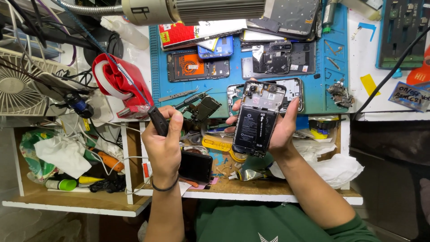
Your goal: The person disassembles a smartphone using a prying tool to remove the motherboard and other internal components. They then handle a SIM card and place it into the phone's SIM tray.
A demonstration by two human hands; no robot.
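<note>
In the middle of the frame, the right hand (280, 127) wraps its fingers around an opened phone (258, 117), tilted back-up so the black battery and small parts face the eyes. Left of it, the left hand (165, 141) is closed around a black screwdriver (157, 120), tip up, ready near the blue mat (313, 96).
</note>
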